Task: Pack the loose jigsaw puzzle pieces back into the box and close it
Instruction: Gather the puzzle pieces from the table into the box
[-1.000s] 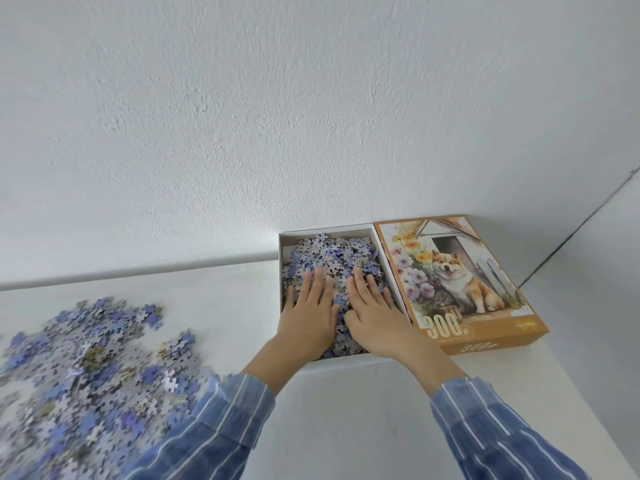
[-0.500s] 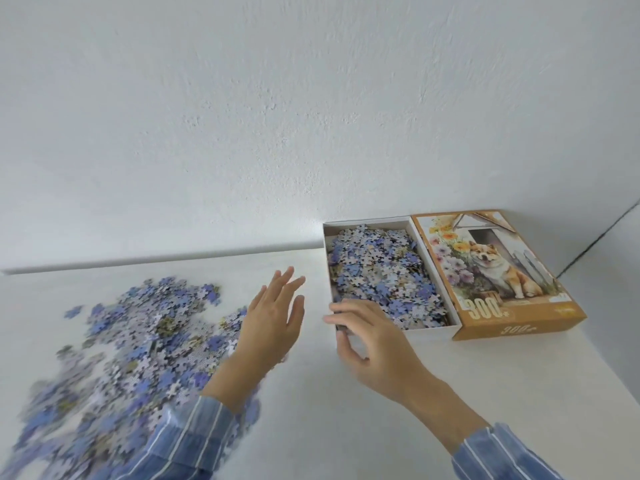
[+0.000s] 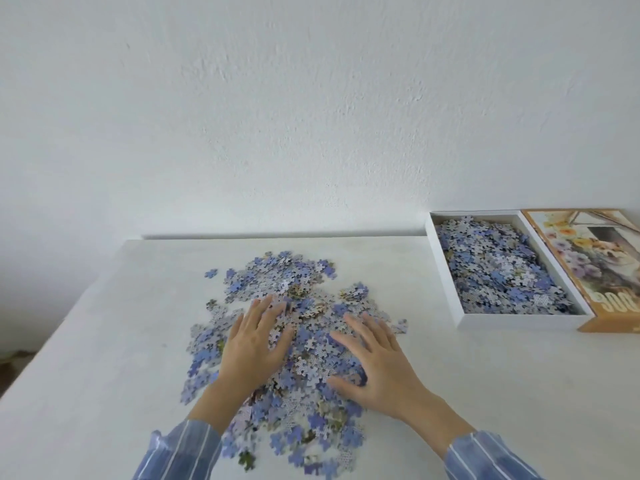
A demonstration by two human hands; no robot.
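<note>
- Loose pieces (image 3: 298,327), mostly blue and grey, are spread in a flat heap on the middle of the table.
- The white box (image 3: 446,271) is placed open at the far right, partly filled with pieces.
- The lid (image 3: 588,265), orange-edged with a flower picture, is laid touching its right side.

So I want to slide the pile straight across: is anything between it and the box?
Nothing visible: bare white table lies between the blue loose puzzle pieces and the open white cardboard box.
</note>
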